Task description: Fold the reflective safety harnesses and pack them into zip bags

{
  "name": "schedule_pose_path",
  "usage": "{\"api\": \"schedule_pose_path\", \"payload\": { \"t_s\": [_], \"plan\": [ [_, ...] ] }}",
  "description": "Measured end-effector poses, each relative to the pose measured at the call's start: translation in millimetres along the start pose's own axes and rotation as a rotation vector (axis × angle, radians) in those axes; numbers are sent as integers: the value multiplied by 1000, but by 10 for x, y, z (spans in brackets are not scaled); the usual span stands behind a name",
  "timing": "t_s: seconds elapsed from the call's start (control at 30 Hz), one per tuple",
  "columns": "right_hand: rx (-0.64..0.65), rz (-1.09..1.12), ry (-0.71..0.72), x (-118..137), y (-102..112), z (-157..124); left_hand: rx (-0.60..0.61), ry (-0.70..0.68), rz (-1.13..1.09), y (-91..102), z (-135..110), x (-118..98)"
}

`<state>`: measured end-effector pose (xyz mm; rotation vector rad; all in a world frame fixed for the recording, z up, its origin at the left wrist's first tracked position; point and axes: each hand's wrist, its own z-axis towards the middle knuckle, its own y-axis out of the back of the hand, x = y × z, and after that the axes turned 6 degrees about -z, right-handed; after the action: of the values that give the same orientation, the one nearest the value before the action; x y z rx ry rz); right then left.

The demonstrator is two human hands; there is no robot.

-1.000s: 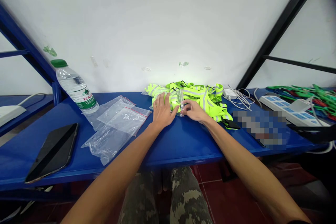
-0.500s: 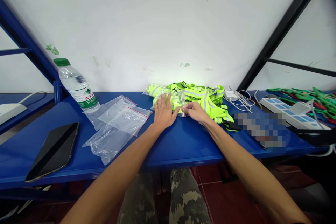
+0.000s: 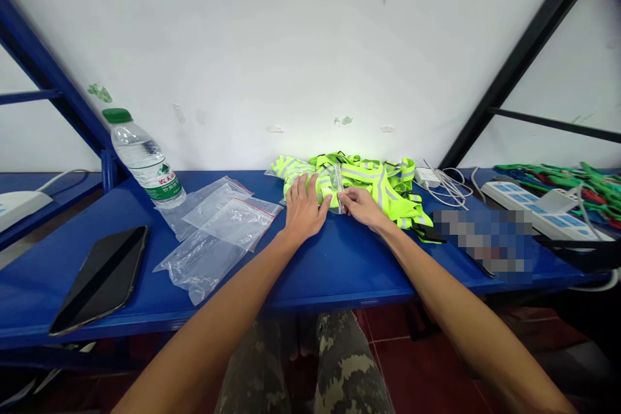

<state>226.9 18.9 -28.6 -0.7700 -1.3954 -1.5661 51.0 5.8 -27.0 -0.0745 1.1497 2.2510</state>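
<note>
While the left hand (image 3: pixel 305 212) lies flat, fingers parted, partly hiding a clear, yellow-filled bag (image 3: pixel 334 177), the right hand (image 3: pixel 361 206) pinches its edge. Pixelation masks another item (image 3: pixel 490 242).

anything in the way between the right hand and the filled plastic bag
Nothing visible: the right hand pinches the right edge of the filled plastic bag, and the left hand rests on the bag farther left.
</note>
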Motion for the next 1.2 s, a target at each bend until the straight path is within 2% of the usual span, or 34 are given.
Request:
{"api": "schedule_pose_path", "payload": {
  "t_s": [0.2,0.47,0.7,0.83,1.0,1.1,1.2],
  "plan": [
    [172,86,12,28,36,-57,5,11,32,-12,0,17],
    [108,94,4,-65,13,-4,-8,25,27,-3,10,3],
    [197,102,58,-35,14,-53,-11,51,2,3,10,9],
    [178,166,65,5,20,-56,-42,85,-39,22,15,-8],
    [104,354,83,152,95,-76,-101,214,-134,54,32,-35],
    [67,547,51,220,168,-94,-109,279,-280,58,46,-32],
    [49,720,63,253,254,-112,-139,409,-465,67,71,-11]
  ]
}}
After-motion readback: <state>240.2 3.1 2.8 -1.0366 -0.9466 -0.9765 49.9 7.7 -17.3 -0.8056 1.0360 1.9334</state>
